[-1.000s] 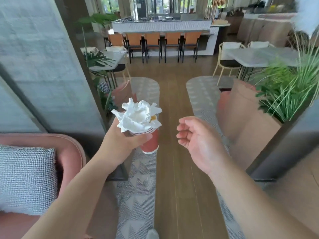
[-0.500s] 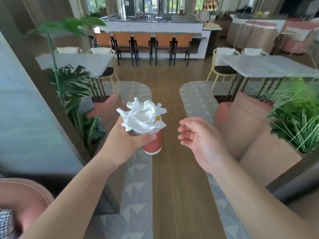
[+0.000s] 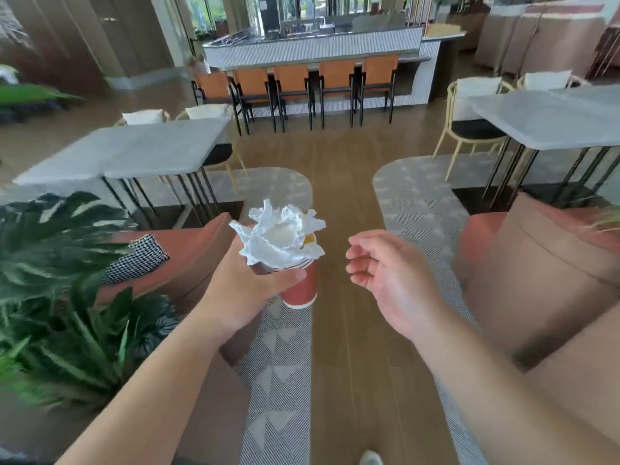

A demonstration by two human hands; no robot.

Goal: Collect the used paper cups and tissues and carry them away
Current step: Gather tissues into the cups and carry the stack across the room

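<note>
From the head view, the left hand (image 3: 248, 290) gripped a red paper cup (image 3: 299, 286) near its rim, crumpled white tissues (image 3: 280, 238) stuffed in its mouth, held above the wooden floor (image 3: 339, 182). The right hand (image 3: 389, 276) hung loosely curled, holding nothing. The cup looked light and crushable, the tissues loose, so a gentle upright grip around the wall seemed best.

A wooden floor (image 3: 339, 203) runs from near to far, with a patterned grey rug (image 3: 278, 380) lying on it at left and another rug (image 3: 419, 203) at right
</note>
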